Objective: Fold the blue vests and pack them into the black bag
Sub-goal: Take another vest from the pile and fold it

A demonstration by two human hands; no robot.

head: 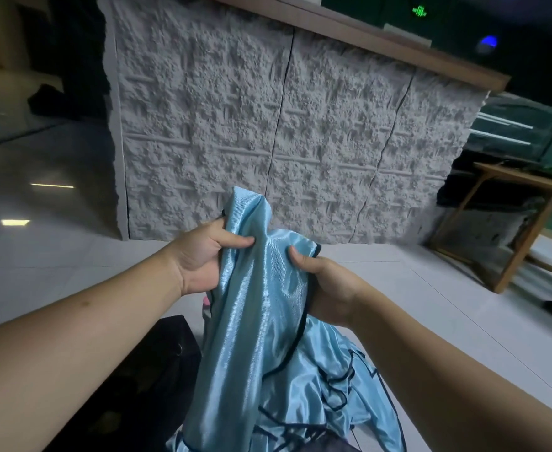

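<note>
Hands: left hand (203, 256) grips the upper left edge of the held blue vest (255, 308), thumb laid across the front of the cloth and the other fingers behind it; right hand (325, 288) grips the upper right edge, thumb on the front, fingers curled under the fabric. Both forearms reach in from the bottom corners.

Held blue vest: pale sky-blue, glossy satin-like cloth with a fine ribbed weave and bright highlights along its folds. Dark navy piping edges it, visible beside the right hand and curving down its right side. One narrow end stands up above the left hand; the body hangs in a long loose fold below both hands.

Pile of blue vests (343, 396): same shiny blue cloth and dark trim, crumpled directly below and to the right of the held vest, touching its hanging part.

Black bag (157, 363): dark, soft-sided, just left of the held vest's lower half, under the left forearm; a small metal ring shows on its near side.

Pink item (207, 301): a sliver just left of the held vest, below the left hand; kind cannot be told.

Surroundings: rough grey stone-textured counter (268, 125) behind the held vest; wooden table (529, 203) well to its right; pale tiled floor (56, 249) beneath.
</note>
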